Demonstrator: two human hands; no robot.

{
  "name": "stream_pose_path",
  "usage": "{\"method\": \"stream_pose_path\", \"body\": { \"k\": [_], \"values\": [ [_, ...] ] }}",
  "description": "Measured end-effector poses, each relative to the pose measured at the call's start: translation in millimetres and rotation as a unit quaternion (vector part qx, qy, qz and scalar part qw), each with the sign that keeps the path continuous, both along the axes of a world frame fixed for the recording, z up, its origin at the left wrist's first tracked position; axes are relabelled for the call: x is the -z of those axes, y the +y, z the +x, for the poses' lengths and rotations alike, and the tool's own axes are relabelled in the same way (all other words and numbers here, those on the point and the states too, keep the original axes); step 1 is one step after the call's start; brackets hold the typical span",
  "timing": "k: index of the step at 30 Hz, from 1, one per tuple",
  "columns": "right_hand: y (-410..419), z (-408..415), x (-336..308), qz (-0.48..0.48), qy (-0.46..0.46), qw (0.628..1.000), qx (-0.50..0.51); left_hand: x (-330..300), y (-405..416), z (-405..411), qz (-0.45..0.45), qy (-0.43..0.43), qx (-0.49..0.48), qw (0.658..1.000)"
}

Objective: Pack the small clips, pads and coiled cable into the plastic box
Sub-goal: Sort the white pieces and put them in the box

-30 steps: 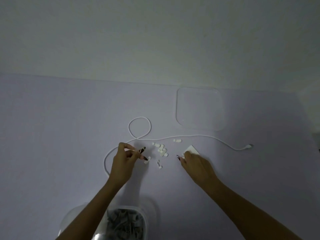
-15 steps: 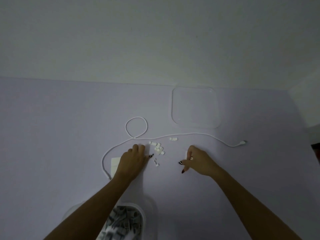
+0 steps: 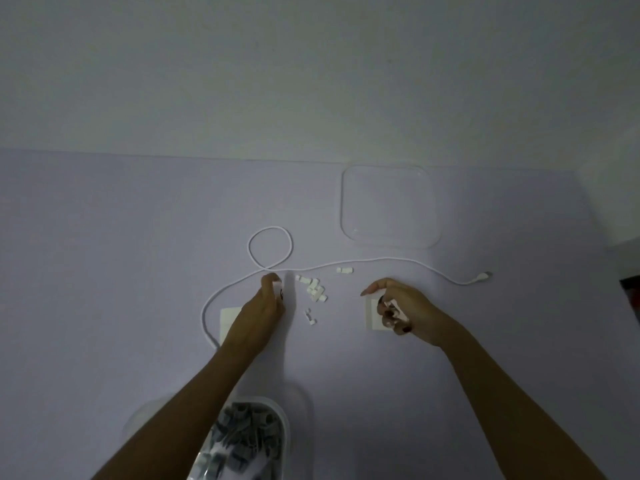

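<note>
My left hand [image 3: 265, 301] pinches a small white clip [image 3: 277, 288] between thumb and fingers, just below where the white cable [image 3: 270, 233] crosses itself. A pile of several white clips [image 3: 316, 289] lies right of that hand, with a single clip [image 3: 344, 270] farther right and two more [image 3: 310, 317] below. My right hand [image 3: 403, 308] curls its fingers onto the right edge of a white pad [image 3: 373, 317] that lies on the table. A second pad [image 3: 229, 322] shows left of my left wrist. The plastic box [image 3: 282, 415] sits at the bottom edge under my left forearm.
The clear lid [image 3: 388, 206] lies at the back right. The cable runs right to its plug [image 3: 483, 277]. Grey pieces [image 3: 246, 434] fill the box. The lilac table meets a pale wall behind, and a dark object [image 3: 630, 299] sits at the right edge.
My left hand has moved up to the cable crossing and taken a clip. My right hand shifted right and now curls over the pad, which lies flat and squarer than before.
</note>
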State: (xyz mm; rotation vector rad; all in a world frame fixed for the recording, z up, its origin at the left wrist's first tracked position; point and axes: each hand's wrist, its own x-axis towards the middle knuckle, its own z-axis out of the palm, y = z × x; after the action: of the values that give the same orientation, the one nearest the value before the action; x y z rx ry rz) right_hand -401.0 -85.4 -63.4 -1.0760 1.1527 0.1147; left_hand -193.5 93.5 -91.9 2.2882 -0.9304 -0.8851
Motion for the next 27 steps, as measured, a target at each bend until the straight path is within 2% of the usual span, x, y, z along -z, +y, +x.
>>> {"method": "stream_pose_path", "body": {
  "k": [2, 4, 6, 7, 8, 11, 13, 14, 15, 17, 18, 19, 20, 22, 24, 26, 27],
  "values": [
    [-3.5, 14.0, -0.1, -0.095, 0.021, 0.995, -0.007, -6.7, 1.2, -0.5, -0.035, 0.063, -0.052, 0.996],
    [-5.9, 28.8, 2.0, -0.279, 0.048, 0.956, -0.077, -10.1, 4.7, -0.2, -0.075, 0.038, -0.050, 0.995],
    [-6.7, 42.2, 8.6, -0.467, 0.065, 0.858, -0.202, -11.2, 10.1, -2.4, -0.105, 0.066, -0.070, 0.990],
    [-7.4, 48.0, 12.3, -0.530, 0.078, 0.805, -0.254, -14.3, 11.0, -5.1, -0.121, 0.138, -0.116, 0.976],
    [-8.9, 54.0, 17.5, -0.579, 0.088, 0.758, -0.288, -18.2, 11.4, -7.2, -0.139, 0.225, -0.180, 0.947],
    [-11.6, 61.9, 40.2, -0.683, 0.107, 0.630, -0.353, -30.0, 7.2, -13.9, -0.171, 0.456, -0.319, 0.813],
    [-10.5, 61.3, 53.1, -0.716, 0.126, 0.581, -0.365, -30.3, 6.6, -15.5, -0.188, 0.529, -0.350, 0.750],
    [-8.9, 59.5, 57.3, -0.723, 0.131, 0.567, -0.371, -28.7, 6.8, -16.3, -0.190, 0.536, -0.360, 0.739],
    [-7.7, 58.3, 59.7, -0.728, 0.133, 0.560, -0.372, -25.6, 7.0, -16.2, -0.185, 0.525, -0.369, 0.744],
    [-7.2, 59.5, 60.8, -0.746, 0.135, 0.545, -0.358, -18.8, 8.2, -16.4, -0.155, 0.482, -0.376, 0.776],
    [-6.3, 61.0, 58.9, -0.740, 0.135, 0.557, -0.352, -17.3, 7.5, -17.3, -0.139, 0.469, -0.373, 0.789],
    [-4.6, 63.6, 55.7, -0.706, 0.127, 0.605, -0.345, -16.9, 7.0, -17.9, -0.130, 0.469, -0.370, 0.791],
    [-2.5, 66.0, 52.1, -0.664, 0.111, 0.668, -0.317, -16.7, 6.0, -18.8, -0.128, 0.477, -0.369, 0.787],
    [-0.1, 67.2, 45.0, -0.523, 0.074, 0.823, -0.207, -20.9, 3.4, -20.1, -0.130, 0.492, -0.371, 0.777],
    [0.9, 66.7, 27.6, -0.378, 0.021, 0.923, -0.070, -26.0, -0.4, -20.2, -0.132, 0.501, -0.373, 0.769],
    [2.2, 62.9, 8.2, -0.194, -0.071, 0.977, 0.052, -29.7, -4.5, -20.5, -0.122, 0.505, -0.360, 0.775],
    [3.1, 59.5, 0.8, -0.100, -0.122, 0.983, 0.096, -30.7, -6.0, -20.0, -0.117, 0.510, -0.352, 0.776]
  ]
}}
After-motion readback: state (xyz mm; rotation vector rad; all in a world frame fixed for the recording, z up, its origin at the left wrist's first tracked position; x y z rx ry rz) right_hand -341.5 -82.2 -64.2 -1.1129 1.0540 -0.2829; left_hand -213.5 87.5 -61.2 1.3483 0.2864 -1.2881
